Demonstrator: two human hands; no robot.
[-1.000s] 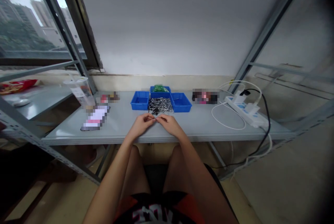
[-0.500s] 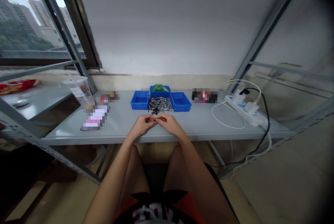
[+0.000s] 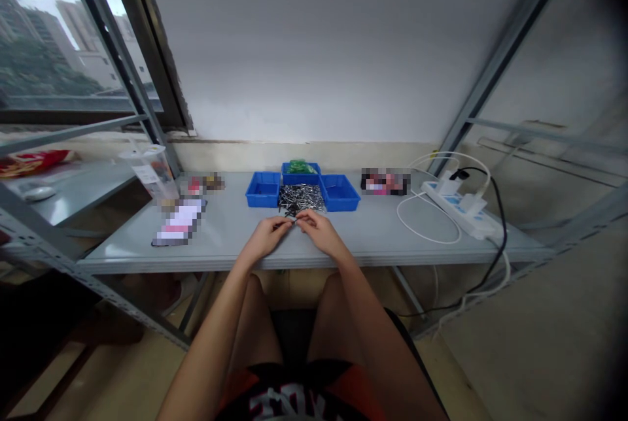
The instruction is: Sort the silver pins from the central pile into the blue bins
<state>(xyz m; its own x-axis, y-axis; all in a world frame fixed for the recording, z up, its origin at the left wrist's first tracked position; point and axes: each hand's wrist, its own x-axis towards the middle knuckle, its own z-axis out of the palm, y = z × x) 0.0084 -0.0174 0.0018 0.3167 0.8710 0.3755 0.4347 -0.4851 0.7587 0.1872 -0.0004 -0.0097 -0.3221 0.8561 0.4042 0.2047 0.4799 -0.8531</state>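
My left hand [image 3: 269, 235] and my right hand [image 3: 318, 230] meet fingertip to fingertip just above the front half of the grey table. Thumb and fingers of each are pinched together around a tiny piece [image 3: 294, 219], too small to name. Right beyond the fingertips lies a heap of small silver and black metal pieces [image 3: 303, 197], thin like screws or pins. Three blue trays frame it: a left tray [image 3: 263, 201], a right tray [image 3: 342, 203] and a back tray [image 3: 300, 178] with green packets [image 3: 301, 167] inside.
On the left a blurred phone [image 3: 179, 221] lies near a clear plastic cup [image 3: 152, 172]. A white power strip [image 3: 461, 208] with plugs and looping cables takes up the right side. A pixelated object [image 3: 385, 182] rests near the wall. Metal posts stand at both ends.
My right fingers have lifted slightly and spread from the left ones, so the fingertips show more clearly. The trays and heap stay where they were.
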